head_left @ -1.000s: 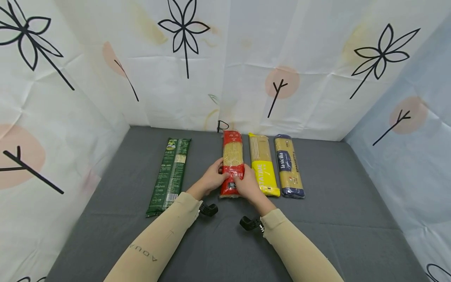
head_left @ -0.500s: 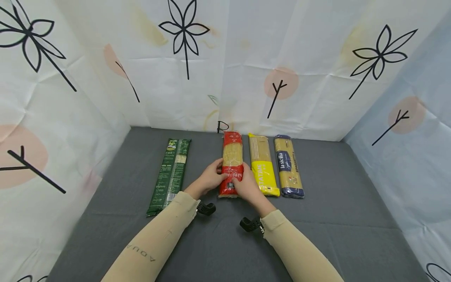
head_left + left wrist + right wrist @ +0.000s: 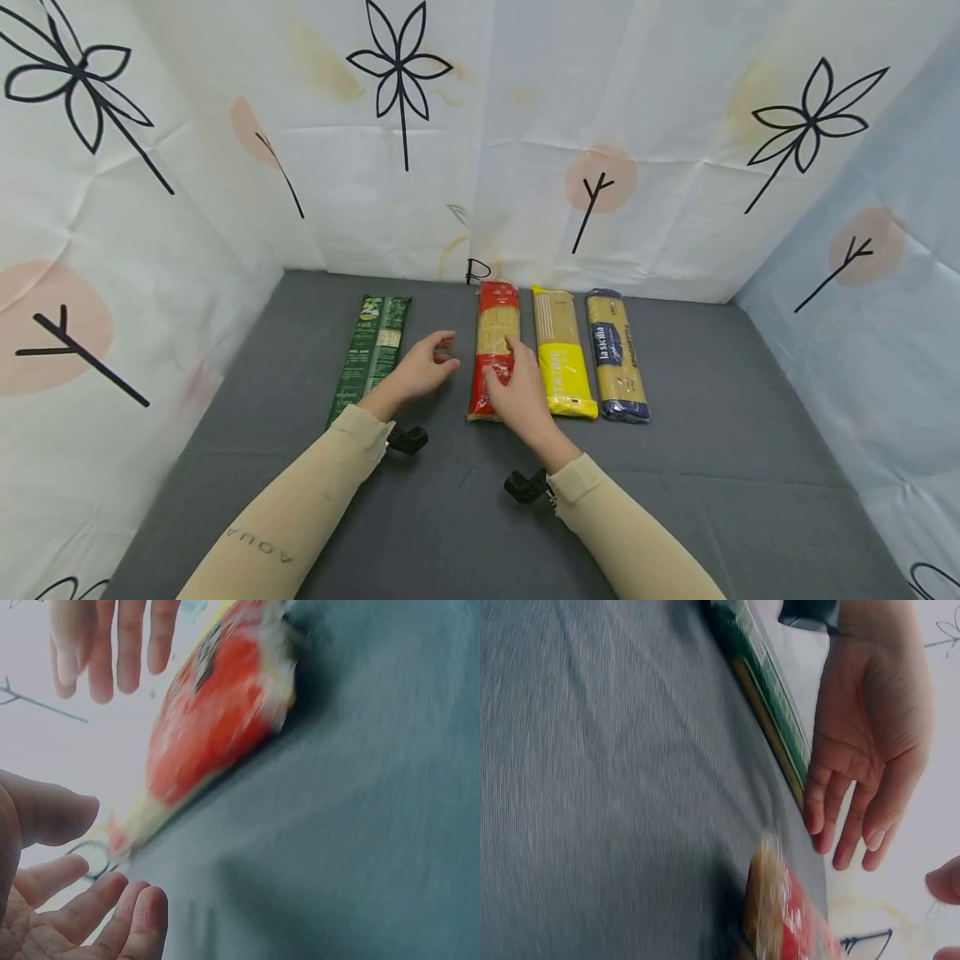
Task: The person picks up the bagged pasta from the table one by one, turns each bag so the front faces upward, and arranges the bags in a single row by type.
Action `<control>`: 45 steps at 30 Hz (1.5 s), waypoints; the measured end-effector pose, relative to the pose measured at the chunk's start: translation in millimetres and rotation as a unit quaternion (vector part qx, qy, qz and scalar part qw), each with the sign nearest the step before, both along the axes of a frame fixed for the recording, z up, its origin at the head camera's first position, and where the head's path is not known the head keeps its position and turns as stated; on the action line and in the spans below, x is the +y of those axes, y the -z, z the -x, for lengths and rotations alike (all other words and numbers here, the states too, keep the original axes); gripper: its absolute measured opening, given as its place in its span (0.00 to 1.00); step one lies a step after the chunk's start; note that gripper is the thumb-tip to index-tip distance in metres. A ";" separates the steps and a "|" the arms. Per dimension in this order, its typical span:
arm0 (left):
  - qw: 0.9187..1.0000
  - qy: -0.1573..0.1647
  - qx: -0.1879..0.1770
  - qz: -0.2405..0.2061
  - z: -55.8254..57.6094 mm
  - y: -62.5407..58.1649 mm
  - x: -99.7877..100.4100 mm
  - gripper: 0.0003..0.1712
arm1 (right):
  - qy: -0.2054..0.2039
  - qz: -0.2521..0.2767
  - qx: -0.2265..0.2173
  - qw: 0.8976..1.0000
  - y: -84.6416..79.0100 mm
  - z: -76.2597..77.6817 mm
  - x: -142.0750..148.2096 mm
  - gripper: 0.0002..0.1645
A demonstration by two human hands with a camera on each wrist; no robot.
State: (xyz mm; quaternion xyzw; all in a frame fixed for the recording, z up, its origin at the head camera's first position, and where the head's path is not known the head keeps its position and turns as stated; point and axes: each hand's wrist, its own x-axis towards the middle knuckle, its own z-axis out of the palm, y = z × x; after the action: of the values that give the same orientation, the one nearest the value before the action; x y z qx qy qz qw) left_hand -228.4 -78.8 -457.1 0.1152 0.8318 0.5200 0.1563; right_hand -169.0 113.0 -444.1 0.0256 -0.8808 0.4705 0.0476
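A red-ended pack of noodles (image 3: 497, 321) lies upright-wise on the grey table, its long side pointing away from me. My right hand (image 3: 521, 396) hovers over its lower right part, fingers relaxed and spread from the thumb; in the left wrist view those fingers look apart from the wrapper. To the left, my left hand (image 3: 420, 368) is in the air between the red pack and a green spaghetti pack (image 3: 378, 333), holding nothing. Its fingers are loosely bent in the left wrist view. The left forearm covers the green pack's lower end.
Right of the red pack lie a yellow pasta pack (image 3: 567, 375) and a blue-ended pasta pack (image 3: 617, 358), side by side. A patterned white curtain (image 3: 525, 200) rises behind the grey tabletop (image 3: 720, 400) and along both sides.
Both hands held the red noodle pack earlier. The left hand has let go and moved left, and the right hand has loosened and lifted slightly. The pack has stayed in about the same place.
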 end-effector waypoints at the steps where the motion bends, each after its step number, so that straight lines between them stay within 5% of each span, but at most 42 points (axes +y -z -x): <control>1: 1.000 -0.002 0.010 0.009 1.9 -2.2 -5.6 0.34 | -0.008 0.009 0.008 1.000 0.2 -0.9 -2.5 0.40; 9: 0.995 -0.072 0.045 0.056 16.5 -16.6 -58.9 0.35 | -0.103 0.086 0.009 0.991 4.3 -11.7 -31.3 0.39; 16: 0.969 -0.172 0.053 0.170 21.4 -11.0 -83.2 0.45 | -0.135 0.085 -0.028 0.987 16.2 -15.0 -52.6 0.44; 26: 0.972 -0.123 -0.039 0.197 22.1 -1.8 -94.2 0.58 | -0.145 0.095 -0.114 0.978 24.5 -15.2 -69.0 0.48; 37: 0.971 -0.068 -0.050 0.225 19.5 -1.4 -89.6 0.63 | -0.144 0.091 -0.153 0.974 32.6 -17.9 -87.8 0.50; 45: 0.977 -0.077 -0.008 0.197 41.6 6.4 -100.1 0.51 | -0.161 0.030 -0.136 0.977 35.9 -23.1 -98.6 0.50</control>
State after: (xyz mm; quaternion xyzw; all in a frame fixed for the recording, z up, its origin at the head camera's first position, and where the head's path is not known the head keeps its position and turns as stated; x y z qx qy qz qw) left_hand -270.0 -178.9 -463.5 0.0135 0.9231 0.3573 0.1415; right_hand -145.9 14.4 -479.9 0.1013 -0.8486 0.4977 -0.1480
